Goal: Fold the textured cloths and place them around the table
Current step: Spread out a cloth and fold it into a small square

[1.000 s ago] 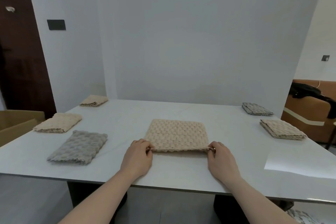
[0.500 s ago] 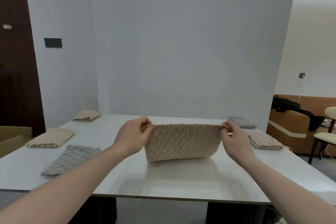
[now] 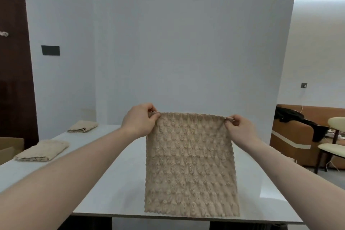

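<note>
A beige textured cloth hangs unfolded in the air over the white table, its lower edge near the table's front edge. My left hand pinches its top left corner. My right hand pinches its top right corner. Both arms reach out in front of me. Two folded beige cloths lie on the table's left side: one nearer, one at the far corner. The hanging cloth and my arms hide the rest of the table.
A white wall stands right behind the table. On the right are a brown sofa with dark clothing on it and a cream chair. A cardboard box sits at the left edge, beside a dark door.
Both hands lifted the cloth from the table by its near corners, and it dropped open to its full length. The view tilted upward, so the cloths on the right went out of sight.
</note>
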Tool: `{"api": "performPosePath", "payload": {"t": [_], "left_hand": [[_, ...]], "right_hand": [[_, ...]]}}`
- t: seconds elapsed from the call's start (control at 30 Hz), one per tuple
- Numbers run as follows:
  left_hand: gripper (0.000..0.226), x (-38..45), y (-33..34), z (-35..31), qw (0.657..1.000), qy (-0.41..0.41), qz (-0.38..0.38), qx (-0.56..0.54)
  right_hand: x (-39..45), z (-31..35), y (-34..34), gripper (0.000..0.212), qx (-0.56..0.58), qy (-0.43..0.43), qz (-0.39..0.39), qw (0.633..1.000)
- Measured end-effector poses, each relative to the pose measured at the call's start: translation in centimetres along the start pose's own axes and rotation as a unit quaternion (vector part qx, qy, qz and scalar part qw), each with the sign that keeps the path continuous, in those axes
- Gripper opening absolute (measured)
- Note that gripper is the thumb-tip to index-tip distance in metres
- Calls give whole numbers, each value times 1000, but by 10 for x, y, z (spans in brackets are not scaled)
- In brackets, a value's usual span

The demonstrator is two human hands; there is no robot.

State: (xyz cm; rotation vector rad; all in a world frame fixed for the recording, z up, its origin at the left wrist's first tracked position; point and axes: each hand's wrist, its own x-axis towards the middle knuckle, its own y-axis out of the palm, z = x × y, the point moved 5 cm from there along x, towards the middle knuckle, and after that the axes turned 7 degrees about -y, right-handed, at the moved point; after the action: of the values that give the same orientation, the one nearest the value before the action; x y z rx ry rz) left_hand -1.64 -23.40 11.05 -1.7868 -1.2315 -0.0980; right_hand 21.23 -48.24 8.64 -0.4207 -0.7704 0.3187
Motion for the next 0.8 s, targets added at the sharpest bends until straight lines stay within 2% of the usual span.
{"api": "performPosePath", "payload": {"t": [0.17,0.33,0.63,0.8], "left_hand": [[13,1,61,34,995,-63,54,55],[9,3,120,62,989,-106,74,66],[10,18,183,101,977,-182,107,-23],[10,25,182,105,979,-177,83,-60]], "right_hand": [[-3,-47,39,22,-48,45,41,997],[-5,-88,72,19,-69,81,59,993],[7,-140,119,22,-32,128,84,988],[20,-143,124,29,7,118,49,992]]}}
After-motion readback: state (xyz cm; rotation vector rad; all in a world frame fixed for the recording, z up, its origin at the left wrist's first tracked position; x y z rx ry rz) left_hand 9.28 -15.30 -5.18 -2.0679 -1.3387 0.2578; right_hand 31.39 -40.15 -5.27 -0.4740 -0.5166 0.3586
